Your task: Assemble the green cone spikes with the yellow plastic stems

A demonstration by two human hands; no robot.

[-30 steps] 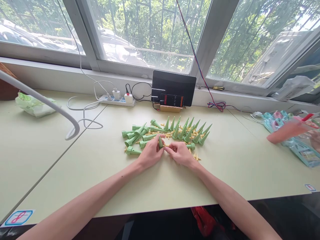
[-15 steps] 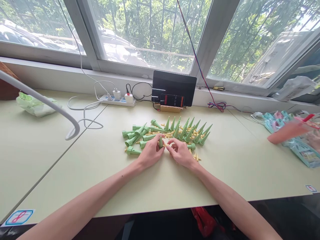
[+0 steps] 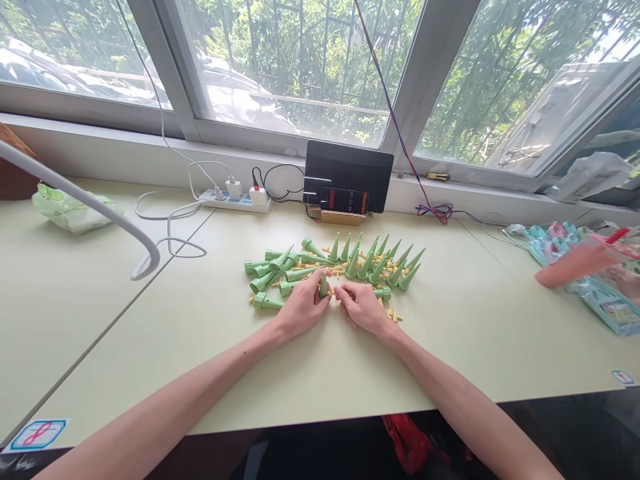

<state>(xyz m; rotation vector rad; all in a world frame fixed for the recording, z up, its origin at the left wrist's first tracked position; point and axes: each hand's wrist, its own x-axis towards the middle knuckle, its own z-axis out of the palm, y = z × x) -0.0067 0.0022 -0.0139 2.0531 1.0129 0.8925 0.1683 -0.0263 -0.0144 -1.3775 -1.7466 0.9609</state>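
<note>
- The left hand (image 3: 303,305) is gripping a green cone (image 3: 323,285) over the desk (image 3: 320,373), its tip pointing up.
- A yellow piece (image 3: 331,292) is jutting sideways toward the right hand (image 3: 363,308), whose fingertips are bunching nearby; I cannot tell whether they are touching.

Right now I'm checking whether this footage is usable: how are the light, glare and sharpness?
Head view: bright daylight through the windows, washed out at left; pale streaks of glare on the tablet; strong wide-angle stretch at the edges; the cones read clearly, but the small yellow piece at the left hand is too small to make out well.
</note>
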